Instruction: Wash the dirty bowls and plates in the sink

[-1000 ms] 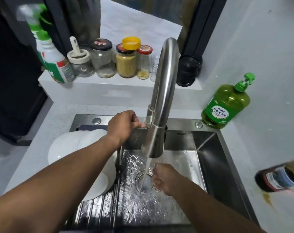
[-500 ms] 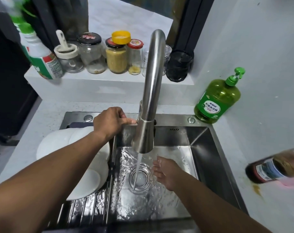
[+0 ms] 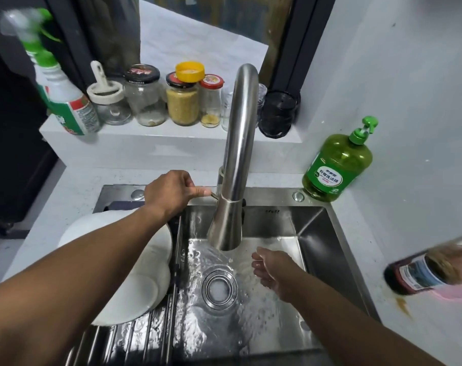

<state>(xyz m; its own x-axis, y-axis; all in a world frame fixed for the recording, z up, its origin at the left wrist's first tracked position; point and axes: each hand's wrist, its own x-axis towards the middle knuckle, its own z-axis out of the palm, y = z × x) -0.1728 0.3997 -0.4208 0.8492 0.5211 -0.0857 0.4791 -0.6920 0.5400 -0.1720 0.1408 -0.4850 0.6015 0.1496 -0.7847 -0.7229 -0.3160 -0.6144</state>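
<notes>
Water stream gone now; your left hand [image 3: 171,194] pinches faucet lever [image 3: 213,196], right hand [image 3: 270,270] relaxed, empty over sink [image 3: 317,233]; white plates [image 3: 134,291] stacked left

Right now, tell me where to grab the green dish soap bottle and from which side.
Grip the green dish soap bottle by its narrow neck just under the pump head, coming from the sink side with the right hand. It stands upright in the corner, walls behind, and the body looks wide for wet fingers.

Ledge behind sink: spray bottle [image 3: 63,101], row of glass jars [image 3: 145,99], black container [image 3: 278,112]. Counter R: green detergent pump bottle [image 3: 338,165], dark sauce bottle [image 3: 430,270], blurred.
</notes>
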